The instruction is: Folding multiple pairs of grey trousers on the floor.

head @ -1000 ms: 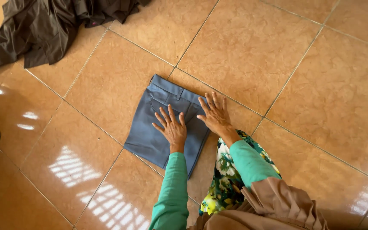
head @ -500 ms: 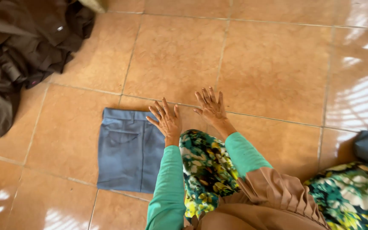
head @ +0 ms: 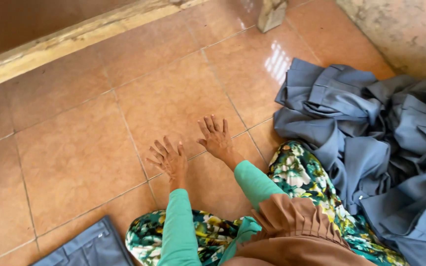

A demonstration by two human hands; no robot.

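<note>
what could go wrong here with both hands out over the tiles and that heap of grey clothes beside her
The tiled floor is glossy and reflective, so the left hand or right hand, both open with fingers spread, might slide if leaned on. The pile of grey garments lies loose and crumpled by the floral skirt; a knee could pin or crease it. The folded grey garment sits close to the left knee and could be nudged out of shape.

The floor (head: 75,157) is tiled in glossy orange-brown, crossed by pale grout lines. The heap of garments (head: 385,148) at the right is coloured slate grey-blue, as is the folded piece (head: 87,246) at the lower edge. Plain green sleeves (head: 178,231) are worn, over a skirt (head: 306,182) patterned with green, yellow and white flowers on black. A brown pleated cloth (head: 292,226) is seen below.
</note>
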